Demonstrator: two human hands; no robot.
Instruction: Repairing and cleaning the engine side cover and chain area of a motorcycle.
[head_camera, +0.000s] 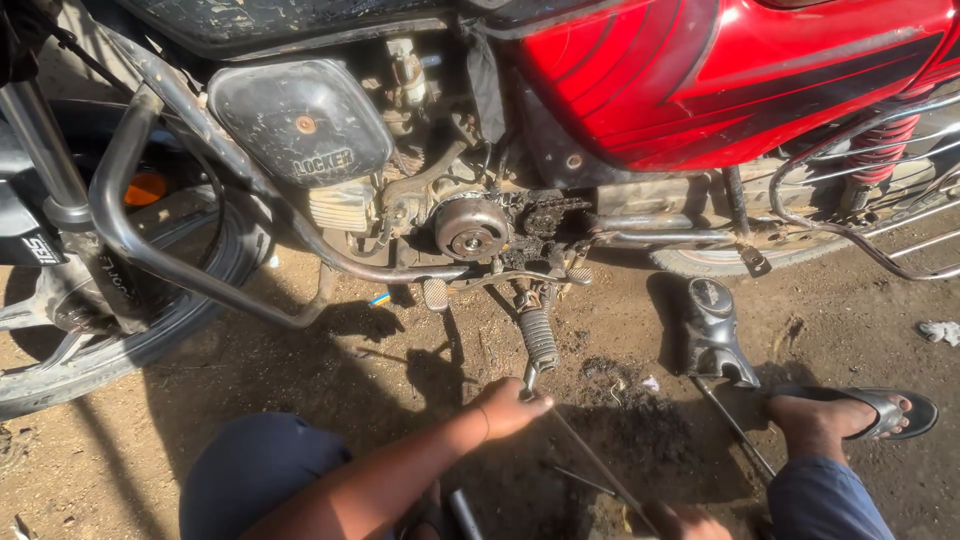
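My left hand (508, 406) is closed around the lower end of a small spanner (530, 378), just below the motorcycle's ribbed footrest (538, 336). Only the top of my right hand (686, 522) shows at the bottom edge. A thin metal rod (598, 462) lies on the ground between the two hands, and its lower end reaches my right hand. Whether that hand grips it is hidden. Above the footrest, the engine side is uncovered, showing a round rotor (470, 229) and a greasy chain sprocket (542, 222).
A black engine cover (712, 334) lies on the dirt to the right, with a second thin rod (735, 428) below it. My sandalled foot (840, 414) rests beside them. The front wheel (120, 340) and crash guard (150, 255) fill the left. A white rag (940, 331) lies far right.
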